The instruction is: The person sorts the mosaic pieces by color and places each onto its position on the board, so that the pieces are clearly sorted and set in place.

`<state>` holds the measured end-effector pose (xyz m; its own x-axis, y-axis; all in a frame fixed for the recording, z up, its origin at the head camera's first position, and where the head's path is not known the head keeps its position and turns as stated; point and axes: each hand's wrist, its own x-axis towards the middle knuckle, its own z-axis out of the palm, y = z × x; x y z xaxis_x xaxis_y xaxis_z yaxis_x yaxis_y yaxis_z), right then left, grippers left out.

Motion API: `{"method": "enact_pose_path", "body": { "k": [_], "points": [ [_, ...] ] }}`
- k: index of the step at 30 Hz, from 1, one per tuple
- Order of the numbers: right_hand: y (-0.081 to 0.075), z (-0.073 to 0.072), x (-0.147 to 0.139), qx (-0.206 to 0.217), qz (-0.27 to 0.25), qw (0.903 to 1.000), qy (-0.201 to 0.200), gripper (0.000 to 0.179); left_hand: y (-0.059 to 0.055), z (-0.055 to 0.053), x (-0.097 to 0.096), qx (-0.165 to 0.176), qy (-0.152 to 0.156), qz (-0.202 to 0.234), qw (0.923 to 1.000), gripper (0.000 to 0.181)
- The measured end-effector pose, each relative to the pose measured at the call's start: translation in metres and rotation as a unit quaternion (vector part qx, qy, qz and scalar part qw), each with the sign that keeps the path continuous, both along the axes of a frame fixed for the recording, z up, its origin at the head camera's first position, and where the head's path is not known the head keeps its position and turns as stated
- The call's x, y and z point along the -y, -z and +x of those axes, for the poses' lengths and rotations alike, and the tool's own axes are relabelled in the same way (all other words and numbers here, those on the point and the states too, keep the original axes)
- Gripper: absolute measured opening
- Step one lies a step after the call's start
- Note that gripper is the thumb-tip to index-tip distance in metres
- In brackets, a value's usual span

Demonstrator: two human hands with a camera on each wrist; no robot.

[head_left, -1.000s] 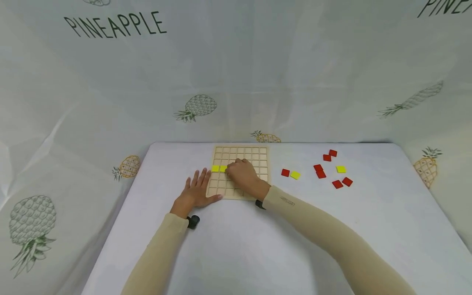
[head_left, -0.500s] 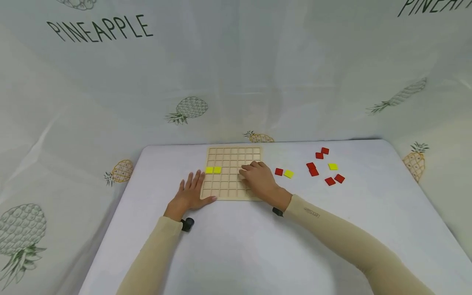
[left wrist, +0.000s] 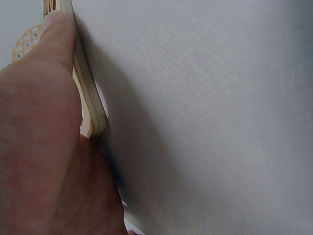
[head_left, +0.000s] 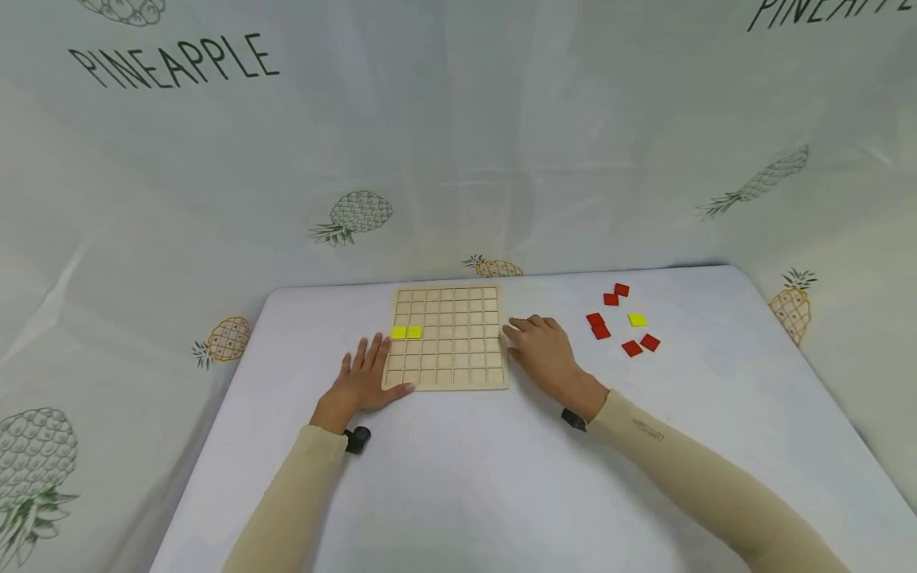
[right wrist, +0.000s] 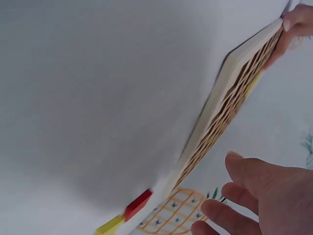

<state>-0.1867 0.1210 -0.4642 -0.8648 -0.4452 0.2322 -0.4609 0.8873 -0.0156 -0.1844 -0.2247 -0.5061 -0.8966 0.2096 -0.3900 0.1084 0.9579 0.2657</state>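
A square wooden grid board [head_left: 458, 358] lies on the white table, with two yellow square tiles [head_left: 407, 333] side by side in cells at its left edge. My left hand [head_left: 364, 380] rests spread at the board's lower left corner, thumb along the front edge. In the left wrist view the thumb [left wrist: 58, 41] lies against the board's rim [left wrist: 90, 98]. Just right of the board is my right hand [head_left: 546, 356], fingers loosely bent and holding nothing. The right wrist view shows a red tile [right wrist: 138, 204] and a yellow tile [right wrist: 110, 225] on the table; the hand hides them from the head view.
Several red tiles [head_left: 600, 332] and one yellow tile [head_left: 637, 320] lie scattered at the table's right [head_left: 688, 382]. A pale curtain [head_left: 458, 143] printed with pineapples hangs behind the table's far edge.
My right hand has moved right, off the board, and over the nearby red and yellow tiles. The left hand stays at the board's corner. The head view has shifted slightly.
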Motion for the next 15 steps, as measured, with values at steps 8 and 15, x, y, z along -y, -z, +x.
{"method": "enact_pose_path", "body": {
  "k": [8,15],
  "points": [
    [0.005,0.001,-0.028,0.026,-0.001,0.9989,0.04,0.047,-0.001,0.0,0.0,0.002,-0.001,0.004,1.0,0.113],
    [0.009,-0.001,-0.047,0.058,-0.007,0.9962,0.065,0.051,0.001,0.0,0.001,0.0,0.0,0.002,1.0,0.113]
  ]
}}
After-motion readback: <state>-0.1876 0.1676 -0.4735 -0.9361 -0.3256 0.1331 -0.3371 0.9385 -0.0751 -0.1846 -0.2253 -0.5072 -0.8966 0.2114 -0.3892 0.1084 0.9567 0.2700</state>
